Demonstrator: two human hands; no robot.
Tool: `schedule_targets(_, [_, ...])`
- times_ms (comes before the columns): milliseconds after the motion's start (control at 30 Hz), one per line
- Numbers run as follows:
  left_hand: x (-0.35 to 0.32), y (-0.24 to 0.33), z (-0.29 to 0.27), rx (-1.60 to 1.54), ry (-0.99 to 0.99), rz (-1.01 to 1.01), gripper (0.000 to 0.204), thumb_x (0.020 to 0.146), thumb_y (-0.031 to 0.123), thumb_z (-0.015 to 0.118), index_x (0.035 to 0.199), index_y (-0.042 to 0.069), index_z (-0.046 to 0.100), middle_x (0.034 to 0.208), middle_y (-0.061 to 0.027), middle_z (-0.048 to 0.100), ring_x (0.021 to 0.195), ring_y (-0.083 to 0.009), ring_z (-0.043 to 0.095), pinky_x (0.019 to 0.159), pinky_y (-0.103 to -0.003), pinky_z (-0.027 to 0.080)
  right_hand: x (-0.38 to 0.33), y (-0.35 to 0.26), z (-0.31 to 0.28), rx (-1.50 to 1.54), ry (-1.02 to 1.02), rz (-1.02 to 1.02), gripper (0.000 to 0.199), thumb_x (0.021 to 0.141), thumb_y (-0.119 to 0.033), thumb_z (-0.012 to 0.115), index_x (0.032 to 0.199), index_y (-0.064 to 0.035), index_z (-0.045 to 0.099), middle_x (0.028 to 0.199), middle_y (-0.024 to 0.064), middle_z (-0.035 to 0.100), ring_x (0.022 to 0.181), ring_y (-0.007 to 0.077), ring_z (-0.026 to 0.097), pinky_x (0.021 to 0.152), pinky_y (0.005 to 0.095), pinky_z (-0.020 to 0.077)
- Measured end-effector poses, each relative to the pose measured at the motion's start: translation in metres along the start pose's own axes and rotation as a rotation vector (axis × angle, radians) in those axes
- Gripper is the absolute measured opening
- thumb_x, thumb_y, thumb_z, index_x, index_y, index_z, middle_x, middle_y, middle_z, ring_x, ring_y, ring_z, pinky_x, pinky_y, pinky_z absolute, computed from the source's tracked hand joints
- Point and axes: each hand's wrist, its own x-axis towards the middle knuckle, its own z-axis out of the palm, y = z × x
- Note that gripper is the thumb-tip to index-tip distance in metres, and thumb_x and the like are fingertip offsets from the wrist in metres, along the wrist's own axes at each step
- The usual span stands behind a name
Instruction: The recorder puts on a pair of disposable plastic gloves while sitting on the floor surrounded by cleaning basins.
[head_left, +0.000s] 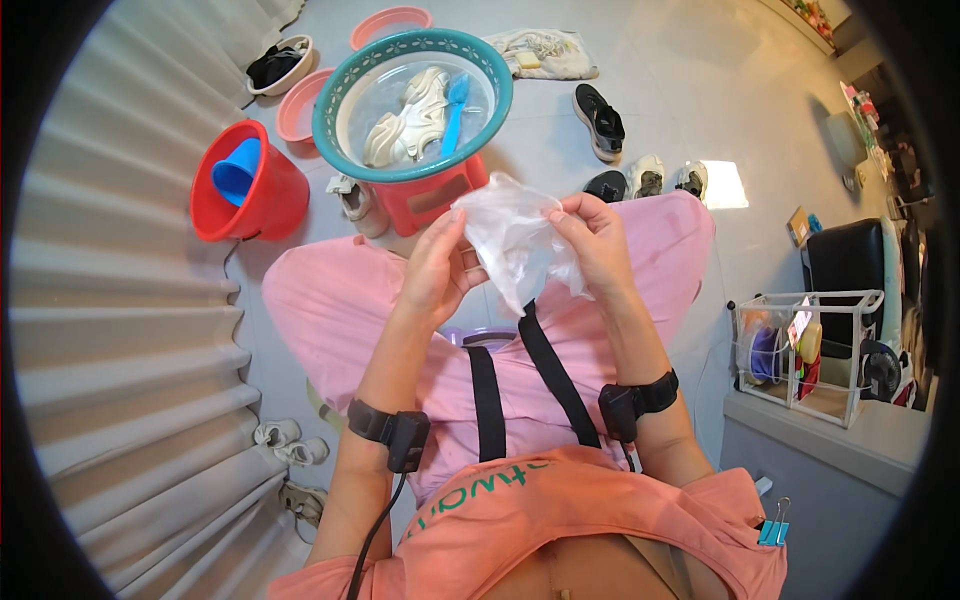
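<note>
1. Grey tiled floor (700, 90) all around, with a corrugated metal shutter (120, 330) curving along the person's left side.
2. Person's sitting, pink trousers over the knees, both hands up in front of the chest, a black wristband with a cable on each wrist.
3. Left hand (435, 265) and right hand (595, 240) both pinch a clear plastic bag (510, 240) between them. Left grip closes on the bag's left edge, right grip on its upper right edge, fingers curled tight on the film. Bag hangs crumpled between the hands, just above the lap.
4. Right past the bag sits a teal basin (345, 70) of water on a red stool (430, 195), with white shoes (405, 115) and a blue brush (455, 105) soaking in it.
5. Left of that, a red bucket (270, 195) with a blue cup (238, 170) inside, and pink basins (295, 110) behind.
6. Black and white shoes (600, 120) lie scattered on the floor to the right, well apart from the hands.
7. Far right, a grey table (880, 440) carries a clear organiser (800, 350).
</note>
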Motion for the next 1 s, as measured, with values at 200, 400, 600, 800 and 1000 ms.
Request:
schedule_targets(200, [0.005,-0.013,0.0,0.299,0.012,-0.03,0.063,0.084,0.011,0.071,0.139,0.007,0.04,0.123,-0.0119,0.057,0.098,-0.0214,0.065,0.081,-0.041,0.059,0.007,-0.003,0.003,-0.139,0.105,-0.092,0.01,0.091,-0.009,0.065,0.096,0.0002,0.064,0.084,0.0016,0.064,0.071,0.0056,0.058,0.065,0.0207,0.0463])
schedule_targets(400, [0.019,-0.038,-0.01,0.494,0.004,0.133,0.062,0.082,0.012,0.075,0.134,0.0,0.045,0.127,-0.0138,0.054,0.093,-0.0207,0.065,0.086,-0.033,0.054,0.007,0.0,0.007,-0.108,0.098,-0.112,0.011,0.092,-0.01,0.064,0.094,0.0002,0.063,0.077,0.0003,0.062,0.064,0.0045,0.054,0.059,0.0196,0.0424])
schedule_targets(600, [0.03,-0.038,-0.025,0.644,0.003,0.103,0.042,0.086,0.013,0.07,0.123,-0.001,0.055,0.121,-0.0101,0.06,0.111,-0.0173,0.056,0.095,-0.031,0.046,0.008,-0.005,0.0,-0.096,0.094,-0.071,0.012,0.092,-0.011,0.064,0.091,0.0,0.063,0.074,0.0006,0.06,0.062,0.0055,0.052,0.056,0.0194,0.0397])
schedule_targets(800, [0.019,-0.026,-0.016,0.778,-0.046,0.278,0.037,0.086,0.012,0.069,0.12,0.001,0.059,0.121,-0.0083,0.061,0.114,-0.0167,0.056,0.096,-0.034,0.045,0.008,-0.026,-0.01,-0.136,0.148,-0.052,0.012,0.091,-0.011,0.065,0.09,0.0009,0.064,0.072,0.001,0.061,0.061,0.0055,0.053,0.056,0.02,0.0421])
schedule_targets(1000, [0.026,-0.038,0.004,0.745,-0.18,0.287,0.037,0.089,0.013,0.066,0.122,-0.002,0.058,0.115,-0.0072,0.064,0.107,-0.0157,0.06,0.092,-0.031,0.048,-0.003,-0.022,0.019,-0.132,-0.062,0.07,0.016,0.089,-0.011,0.067,0.098,0.0024,0.07,0.072,0.0012,0.062,0.058,0.0055,0.054,0.054,0.02,0.0437])
